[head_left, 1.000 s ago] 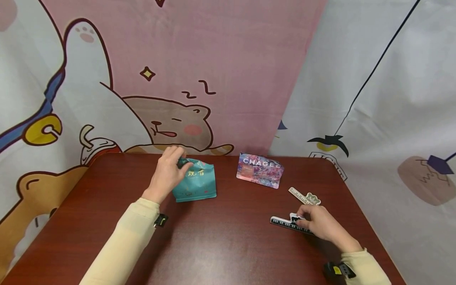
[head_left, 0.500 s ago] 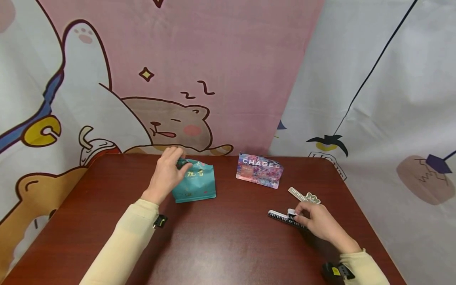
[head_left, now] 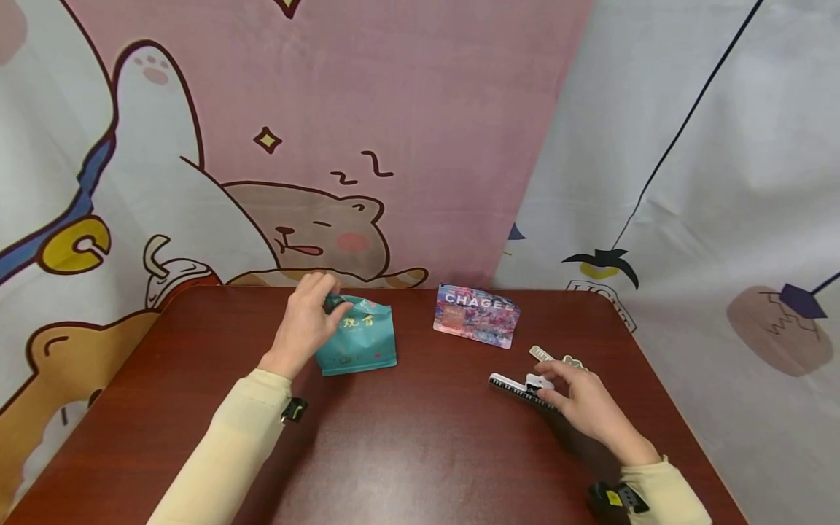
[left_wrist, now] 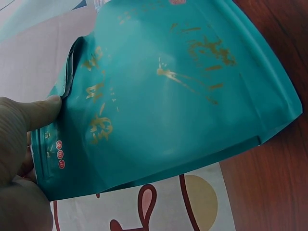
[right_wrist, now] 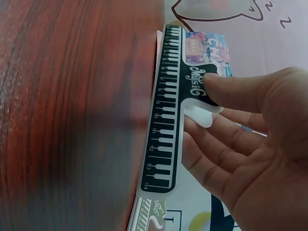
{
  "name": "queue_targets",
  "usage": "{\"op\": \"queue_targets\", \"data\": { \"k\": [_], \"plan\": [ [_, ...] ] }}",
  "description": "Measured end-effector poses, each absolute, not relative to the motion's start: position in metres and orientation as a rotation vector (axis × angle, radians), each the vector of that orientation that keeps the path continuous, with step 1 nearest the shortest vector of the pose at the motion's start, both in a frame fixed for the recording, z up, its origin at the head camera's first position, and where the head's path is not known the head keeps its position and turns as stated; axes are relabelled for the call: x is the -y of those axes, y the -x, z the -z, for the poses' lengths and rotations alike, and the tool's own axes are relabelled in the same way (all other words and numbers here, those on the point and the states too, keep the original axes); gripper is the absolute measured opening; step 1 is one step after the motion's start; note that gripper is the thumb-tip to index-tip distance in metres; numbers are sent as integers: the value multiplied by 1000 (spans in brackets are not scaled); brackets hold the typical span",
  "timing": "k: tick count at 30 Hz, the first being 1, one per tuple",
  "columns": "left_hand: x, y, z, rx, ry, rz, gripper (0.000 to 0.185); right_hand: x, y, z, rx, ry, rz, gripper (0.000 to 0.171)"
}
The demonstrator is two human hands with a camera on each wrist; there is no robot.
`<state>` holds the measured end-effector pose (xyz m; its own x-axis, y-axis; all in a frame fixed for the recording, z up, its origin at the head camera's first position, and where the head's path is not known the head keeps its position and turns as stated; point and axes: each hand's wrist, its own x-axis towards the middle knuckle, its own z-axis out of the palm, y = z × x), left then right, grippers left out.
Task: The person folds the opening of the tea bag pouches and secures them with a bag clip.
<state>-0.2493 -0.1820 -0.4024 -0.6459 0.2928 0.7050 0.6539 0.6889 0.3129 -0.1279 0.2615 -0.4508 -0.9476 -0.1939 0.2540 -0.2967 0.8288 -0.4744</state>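
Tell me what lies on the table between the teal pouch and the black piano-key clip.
Only bare table between the teal pouch and the black piano-key clip, as the head view shows.

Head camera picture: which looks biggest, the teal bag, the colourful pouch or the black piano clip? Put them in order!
1. teal bag, partly hidden by the left hand holding it.
2. colourful pouch, only a bit smaller, and farther from the camera, so that ranking is unsure.
3. black piano clip, thin, pinched by the right hand.

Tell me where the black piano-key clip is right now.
In the head view the black piano-key clip is on the right side of the table, pinched by the right hand, just in front of the white clip.
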Motion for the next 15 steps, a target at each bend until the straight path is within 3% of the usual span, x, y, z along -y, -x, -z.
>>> {"op": "queue_targets", "data": {
  "k": [15],
  "plan": [
    [183,249,403,2266,728,750,41,-253,133,449,2705,-443,-798,29]
  ]
}}
